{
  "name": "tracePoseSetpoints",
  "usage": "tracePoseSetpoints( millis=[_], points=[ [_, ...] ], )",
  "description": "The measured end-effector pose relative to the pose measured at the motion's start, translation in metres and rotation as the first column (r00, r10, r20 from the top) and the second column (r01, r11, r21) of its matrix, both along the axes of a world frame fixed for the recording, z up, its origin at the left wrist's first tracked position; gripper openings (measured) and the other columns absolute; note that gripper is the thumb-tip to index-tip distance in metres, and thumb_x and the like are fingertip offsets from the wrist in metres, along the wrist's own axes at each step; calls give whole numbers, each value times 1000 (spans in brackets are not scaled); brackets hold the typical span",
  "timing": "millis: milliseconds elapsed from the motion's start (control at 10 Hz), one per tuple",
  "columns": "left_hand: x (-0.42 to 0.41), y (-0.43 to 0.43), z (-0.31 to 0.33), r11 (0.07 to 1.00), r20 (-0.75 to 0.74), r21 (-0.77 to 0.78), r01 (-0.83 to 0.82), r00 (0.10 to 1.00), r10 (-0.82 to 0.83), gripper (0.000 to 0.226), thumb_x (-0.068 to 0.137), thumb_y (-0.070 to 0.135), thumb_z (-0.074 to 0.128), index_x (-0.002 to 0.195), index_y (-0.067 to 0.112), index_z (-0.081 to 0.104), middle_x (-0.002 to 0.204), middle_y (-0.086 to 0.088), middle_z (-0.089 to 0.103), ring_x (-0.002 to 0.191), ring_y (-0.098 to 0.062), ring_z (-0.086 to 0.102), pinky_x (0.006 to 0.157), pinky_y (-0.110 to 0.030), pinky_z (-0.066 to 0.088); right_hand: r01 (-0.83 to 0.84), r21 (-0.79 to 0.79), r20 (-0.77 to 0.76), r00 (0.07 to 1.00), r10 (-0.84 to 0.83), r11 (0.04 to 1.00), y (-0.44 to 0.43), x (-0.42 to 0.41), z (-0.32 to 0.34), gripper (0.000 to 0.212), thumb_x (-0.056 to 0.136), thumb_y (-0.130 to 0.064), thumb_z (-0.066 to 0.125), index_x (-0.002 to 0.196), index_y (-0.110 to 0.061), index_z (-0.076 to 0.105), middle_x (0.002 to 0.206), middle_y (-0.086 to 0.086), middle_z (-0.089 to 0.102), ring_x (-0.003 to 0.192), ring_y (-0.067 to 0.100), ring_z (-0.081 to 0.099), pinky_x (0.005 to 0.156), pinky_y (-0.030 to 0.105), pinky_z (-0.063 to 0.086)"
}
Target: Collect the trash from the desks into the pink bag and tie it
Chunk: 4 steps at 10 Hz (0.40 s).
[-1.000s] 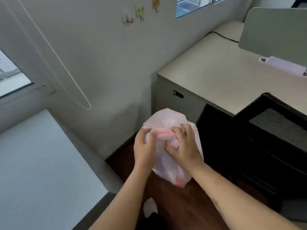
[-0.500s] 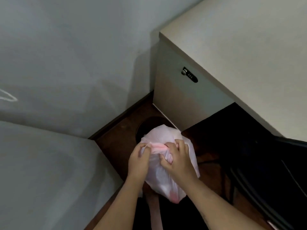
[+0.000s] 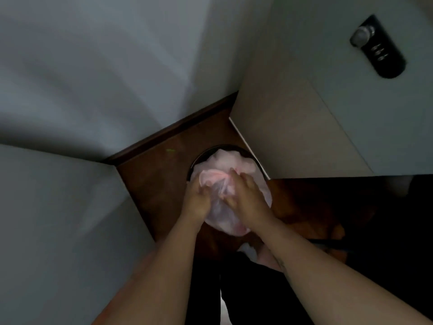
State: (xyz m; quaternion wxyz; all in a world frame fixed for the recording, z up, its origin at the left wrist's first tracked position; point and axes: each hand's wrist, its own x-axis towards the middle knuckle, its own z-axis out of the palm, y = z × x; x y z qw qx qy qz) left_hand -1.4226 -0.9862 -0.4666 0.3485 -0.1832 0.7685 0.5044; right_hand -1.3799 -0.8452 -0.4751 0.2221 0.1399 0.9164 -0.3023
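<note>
- Pink, thin and half see-through, the pink bag [image 3: 236,170] bulges full, low in the corner of the floor, right over the mouth of a dark round bin [image 3: 203,154]; whether it sits in the bin or hangs just above it cannot be told
- Its top is bunched into a crumpled neck between the two hands, and the bulk of it swells out beyond and below them
- The left hand [image 3: 198,201] grips the left side of the gathered plastic, fingers curled into the film
- The right hand [image 3: 247,198] grips the right side, fingers bent over the bunch — the two hands lie close together, almost touching
- Both bare forearms [image 3: 164,266] reach in from the lower edge of the view; the picture is smeared with blur, so single fingers are hard to make out
- Only an arc of the bin's rim shows, at the far side of the bag
- The bin stands on a brown wooden floor [image 3: 159,184], with a tiny yellow-green speck [image 3: 170,150] lying near it
- A dark skirting board [image 3: 178,127] runs along the foot of a pale grey wall [image 3: 105,66] behind
- Just right of the bin rises a beige desk cabinet [image 3: 293,118] — a black combination lock [image 3: 378,46] with a silver knob sits high on its front
- A pale desk surface [image 3: 58,231] fills the left side
- Dark trousers [image 3: 253,296] show between the forearms at the bottom
</note>
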Motion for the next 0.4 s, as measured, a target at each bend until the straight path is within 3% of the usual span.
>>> tracePoseSetpoints(
  millis=[100,200,300,400],
  points=[
    [0,-14,-35,990,-30,-104,94,995,-97,38,100,34,46,138,35,48,137,1,54,128,-17,49,105,-36,42,-160,107,191,972,138,981,7,-3,-33,70,95,-44,46,153,-34,8,156,5,24,143,26,23,114,44,24],
    [-7,-21,-31,973,-15,-173,154,987,-159,41,99,11,41,138,18,51,133,-8,57,122,-24,52,94,-25,38,-179,111,393,912,123,977,16,-9,-38,61,98,-44,38,152,-26,19,158,10,20,144,31,20,116,45,20],
    [-14,-28,-18,961,-6,-196,195,980,-200,37,100,10,42,135,6,52,134,-16,56,122,-30,51,87,-22,32,-139,61,367,924,107,988,18,-16,-14,55,100,-41,40,149,-18,31,155,13,28,140,30,30,114,37,27],
    [-20,-32,20,948,22,-216,233,972,-234,34,99,16,44,130,6,55,131,-15,58,111,-26,54,85,-24,36,-142,-2,396,909,131,990,18,-22,29,53,101,-38,41,149,-15,33,154,12,33,139,28,34,111,32,30]
  ],
)
